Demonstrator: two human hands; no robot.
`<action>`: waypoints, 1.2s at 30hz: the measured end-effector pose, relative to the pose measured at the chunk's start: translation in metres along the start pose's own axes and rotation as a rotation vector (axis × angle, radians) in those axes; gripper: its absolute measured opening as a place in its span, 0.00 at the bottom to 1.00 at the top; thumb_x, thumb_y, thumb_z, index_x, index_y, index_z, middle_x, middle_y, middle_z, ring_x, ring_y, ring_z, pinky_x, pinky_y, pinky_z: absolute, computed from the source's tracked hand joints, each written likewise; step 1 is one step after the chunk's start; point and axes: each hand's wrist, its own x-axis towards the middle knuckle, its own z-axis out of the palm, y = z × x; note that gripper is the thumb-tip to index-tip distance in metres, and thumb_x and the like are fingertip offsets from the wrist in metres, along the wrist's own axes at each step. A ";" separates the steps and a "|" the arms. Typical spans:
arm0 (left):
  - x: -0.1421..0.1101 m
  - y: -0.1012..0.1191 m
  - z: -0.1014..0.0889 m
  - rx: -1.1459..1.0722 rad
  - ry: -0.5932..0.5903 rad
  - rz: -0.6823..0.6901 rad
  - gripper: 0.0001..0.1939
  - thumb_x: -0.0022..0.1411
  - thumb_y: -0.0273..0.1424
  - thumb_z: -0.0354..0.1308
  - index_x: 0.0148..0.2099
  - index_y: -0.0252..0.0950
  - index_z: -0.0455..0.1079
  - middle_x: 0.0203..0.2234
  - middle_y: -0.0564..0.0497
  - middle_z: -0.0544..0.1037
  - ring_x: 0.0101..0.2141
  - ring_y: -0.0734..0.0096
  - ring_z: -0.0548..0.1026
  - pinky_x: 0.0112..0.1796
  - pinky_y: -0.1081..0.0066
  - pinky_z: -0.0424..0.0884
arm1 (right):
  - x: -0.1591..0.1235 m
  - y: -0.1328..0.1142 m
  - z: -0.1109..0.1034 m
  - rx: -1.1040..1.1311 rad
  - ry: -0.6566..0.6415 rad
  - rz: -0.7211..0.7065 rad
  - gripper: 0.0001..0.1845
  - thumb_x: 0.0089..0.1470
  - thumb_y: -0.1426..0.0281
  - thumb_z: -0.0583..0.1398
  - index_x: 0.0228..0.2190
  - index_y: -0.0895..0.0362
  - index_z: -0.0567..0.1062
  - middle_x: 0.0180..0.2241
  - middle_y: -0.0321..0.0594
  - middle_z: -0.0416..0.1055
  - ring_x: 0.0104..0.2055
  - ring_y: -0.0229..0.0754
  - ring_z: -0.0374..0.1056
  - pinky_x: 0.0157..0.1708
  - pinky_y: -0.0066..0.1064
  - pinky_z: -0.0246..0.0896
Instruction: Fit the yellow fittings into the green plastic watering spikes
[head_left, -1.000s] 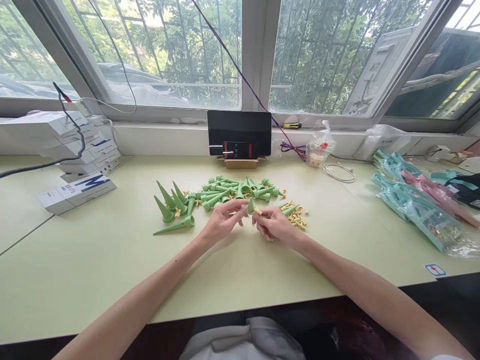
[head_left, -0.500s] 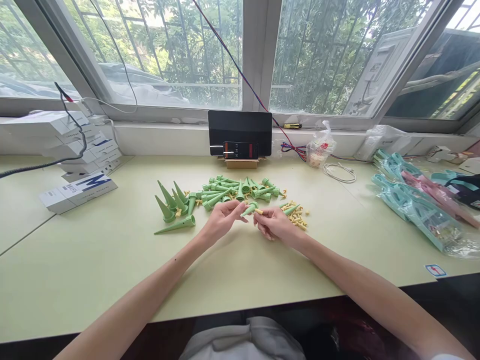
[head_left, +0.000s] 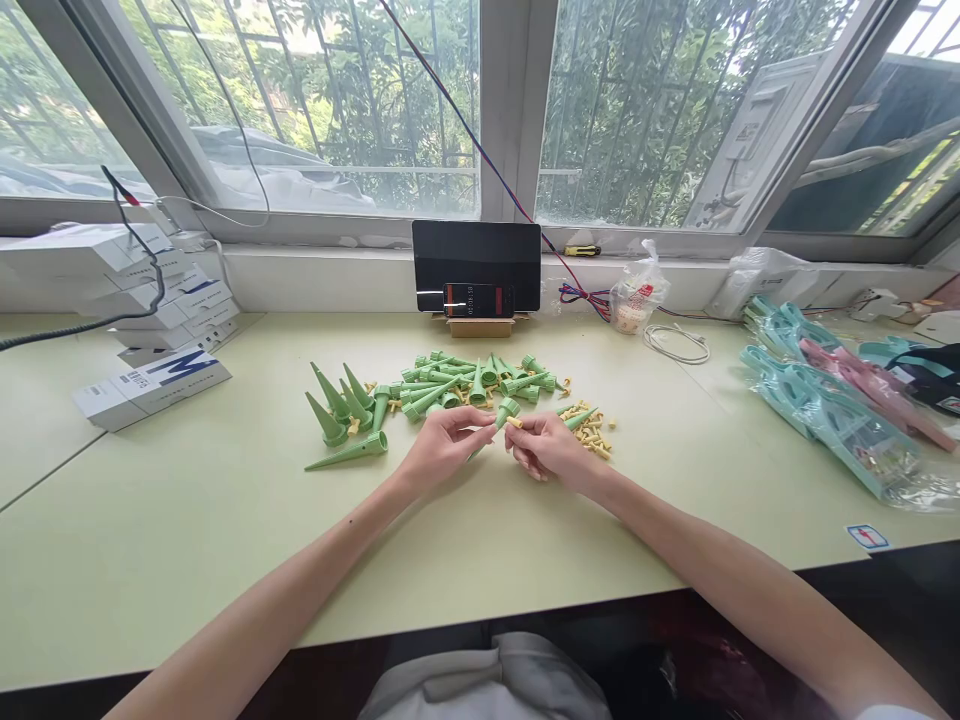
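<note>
Between the fingers of my left hand [head_left: 448,447] is a green plastic spike [head_left: 507,411], its wide capped end up and its tip slanting down behind the fingers. My right hand [head_left: 551,448] pinches a small yellow plastic valve [head_left: 514,422] close beside that capped end; whether the two touch I cannot tell. A heap of green spikes [head_left: 431,385] lies just beyond my hands. Against my right hand is a pile of small yellow valves [head_left: 592,432] with a green spike on it. To the left, several spikes [head_left: 330,395] stand points up, and one [head_left: 349,452] lies flat.
A phone [head_left: 478,300] leans on a dark tablet [head_left: 478,255] at the back. White boxes [head_left: 154,388] are stacked left. A bagged cup [head_left: 637,298] and a coiled white cable [head_left: 676,344] sit back right. Bagged teal and pink items [head_left: 832,410] lie far right.
My left hand has turned the green spike more upright, so its capped end points up and its tip down. The right hand keeps the yellow valve nearly in place. The view has shifted slightly.
</note>
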 end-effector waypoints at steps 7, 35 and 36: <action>0.000 -0.005 0.001 0.059 0.010 0.007 0.14 0.58 0.41 0.65 0.37 0.34 0.77 0.38 0.44 0.82 0.42 0.58 0.79 0.47 0.61 0.76 | 0.000 -0.001 0.001 0.076 -0.004 0.002 0.23 0.52 0.51 0.64 0.24 0.59 0.71 0.14 0.28 0.62 0.12 0.29 0.53 0.11 0.22 0.46; 0.002 0.006 0.014 -0.124 -0.027 -0.044 0.19 0.59 0.42 0.64 0.46 0.34 0.69 0.37 0.44 0.81 0.34 0.65 0.79 0.37 0.62 0.79 | 0.005 0.000 0.000 -0.009 0.095 -0.066 0.27 0.53 0.46 0.61 0.25 0.60 0.75 0.14 0.31 0.65 0.12 0.30 0.57 0.11 0.23 0.53; 0.002 0.006 0.014 -0.120 -0.021 -0.044 0.19 0.59 0.42 0.64 0.45 0.34 0.69 0.36 0.44 0.80 0.34 0.65 0.79 0.37 0.62 0.79 | 0.005 0.000 0.000 -0.011 0.115 -0.076 0.27 0.53 0.46 0.61 0.25 0.60 0.75 0.14 0.32 0.65 0.12 0.30 0.56 0.11 0.23 0.52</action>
